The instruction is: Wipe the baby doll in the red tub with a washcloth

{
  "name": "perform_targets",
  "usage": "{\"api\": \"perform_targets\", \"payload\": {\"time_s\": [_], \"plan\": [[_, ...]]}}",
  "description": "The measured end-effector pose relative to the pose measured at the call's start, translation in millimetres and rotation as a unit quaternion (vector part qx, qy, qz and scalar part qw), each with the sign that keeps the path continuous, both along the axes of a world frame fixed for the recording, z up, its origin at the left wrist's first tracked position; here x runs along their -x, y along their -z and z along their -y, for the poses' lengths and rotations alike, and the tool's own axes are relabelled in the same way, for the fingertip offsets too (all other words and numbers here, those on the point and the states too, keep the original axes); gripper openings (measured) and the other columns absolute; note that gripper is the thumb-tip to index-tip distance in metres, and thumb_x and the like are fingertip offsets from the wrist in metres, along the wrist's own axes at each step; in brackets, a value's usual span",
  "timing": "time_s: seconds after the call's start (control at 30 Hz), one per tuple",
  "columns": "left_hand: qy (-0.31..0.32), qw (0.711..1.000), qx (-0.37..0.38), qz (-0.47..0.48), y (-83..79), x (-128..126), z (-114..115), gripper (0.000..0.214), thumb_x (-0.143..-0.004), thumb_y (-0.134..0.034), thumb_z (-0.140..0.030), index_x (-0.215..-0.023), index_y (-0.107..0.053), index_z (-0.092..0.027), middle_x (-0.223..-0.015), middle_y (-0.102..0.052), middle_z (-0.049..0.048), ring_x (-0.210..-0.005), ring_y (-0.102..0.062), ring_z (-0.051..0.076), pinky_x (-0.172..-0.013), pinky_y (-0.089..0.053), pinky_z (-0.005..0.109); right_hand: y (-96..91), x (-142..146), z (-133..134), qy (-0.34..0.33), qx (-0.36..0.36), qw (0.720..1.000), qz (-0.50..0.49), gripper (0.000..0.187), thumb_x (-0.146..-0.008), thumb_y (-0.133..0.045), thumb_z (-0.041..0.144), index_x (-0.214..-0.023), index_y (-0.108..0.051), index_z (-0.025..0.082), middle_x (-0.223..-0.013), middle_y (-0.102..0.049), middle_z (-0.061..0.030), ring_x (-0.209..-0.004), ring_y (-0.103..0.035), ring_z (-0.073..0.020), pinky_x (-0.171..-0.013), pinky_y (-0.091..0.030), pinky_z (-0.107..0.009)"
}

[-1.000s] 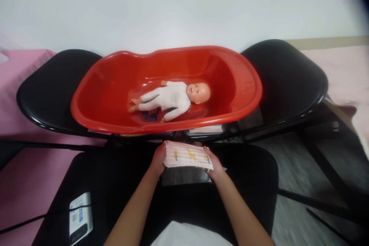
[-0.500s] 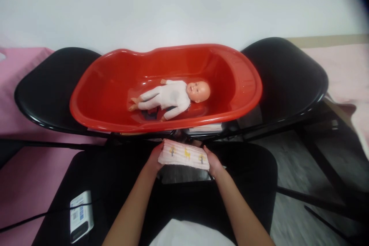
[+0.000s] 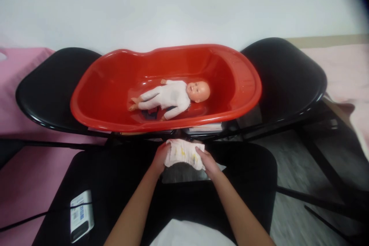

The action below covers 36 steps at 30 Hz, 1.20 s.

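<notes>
Between my two hands is a folded white cloth (image 3: 183, 153) with small yellow and grey prints, bowed upward in the middle. My left hand (image 3: 159, 158) grips its left end, the fingers mostly hidden behind it. At the right end my right hand (image 3: 208, 160) pinches it, thumb on top. Just beyond the cloth stands a red baby bathtub (image 3: 115, 69). A baby doll (image 3: 173, 95) in a white suit lies on its back inside, head to the right, with a grey patch on its chest. Something dark shows under the doll's legs.
Black chair seats flank the tub, one on the left (image 3: 54, 88) and one on the right (image 3: 288, 80). A white device (image 3: 81, 215) with a black cable lies at lower left. Pink cloth (image 3: 20, 84) hangs at far left. White papers (image 3: 206, 127) show under the tub's front edge.
My hands have come closer together, so the cloth, flat and stretched before, now bends and looks shorter. My right thumb has moved onto its top. The doll and tub have not moved.
</notes>
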State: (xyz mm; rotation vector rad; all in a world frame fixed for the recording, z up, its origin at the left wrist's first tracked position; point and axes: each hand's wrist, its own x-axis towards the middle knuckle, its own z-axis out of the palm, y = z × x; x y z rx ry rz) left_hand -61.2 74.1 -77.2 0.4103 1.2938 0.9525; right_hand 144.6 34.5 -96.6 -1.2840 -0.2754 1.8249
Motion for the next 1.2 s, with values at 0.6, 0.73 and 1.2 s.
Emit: {"api": "perform_targets", "payload": {"time_s": [0.6, 0.73, 1.2], "plan": [[0.246, 0.910, -0.187, -0.277, 22.8, -35.0, 24.4, 0.019, -0.076, -0.056, -0.032, -0.082, -0.065, -0.016, -0.071, -0.062, -0.0012, -0.066, -0.054, 0.014, -0.063, -0.040, 0.022, 11.2, 29.0, 8.3, -0.036, -0.060, 0.998, 0.009, 0.051, -0.072, -0.075, 0.053, -0.110, -0.072, 0.019, -0.106, -0.073, -0.0060, -0.101, -0.068, -0.0241, -0.095, -0.049, -0.035], [0.252, 0.911, -0.189, -0.266, 23.0, -36.3, 25.4, 0.023, -0.079, -0.055, -0.034, -0.085, -0.067, -0.015, -0.073, -0.063, 0.0003, -0.067, -0.055, 0.014, -0.063, -0.041, 0.023, 3.6, 30.6, 5.7, -0.057, -0.097, 0.993, 0.018, 0.055, -0.070, -0.076, 0.055, -0.113, -0.071, 0.021, -0.113, -0.071, -0.0055, -0.111, -0.063, -0.0248, -0.104, -0.042, -0.039], [0.217, 0.941, -0.159, -0.205, 20.3, -33.2, 21.8, 0.024, -0.073, -0.057, -0.034, -0.080, -0.067, -0.013, -0.070, -0.062, 0.0012, -0.063, -0.053, 0.014, -0.060, -0.040, 0.023, 9.5, 28.0, 3.7, -0.058, -0.127, 0.989, 0.043, 0.059, -0.071, -0.073, 0.059, -0.114, -0.071, 0.018, -0.115, -0.070, -0.0095, -0.114, -0.061, -0.0274, -0.105, -0.040, -0.043]]}}
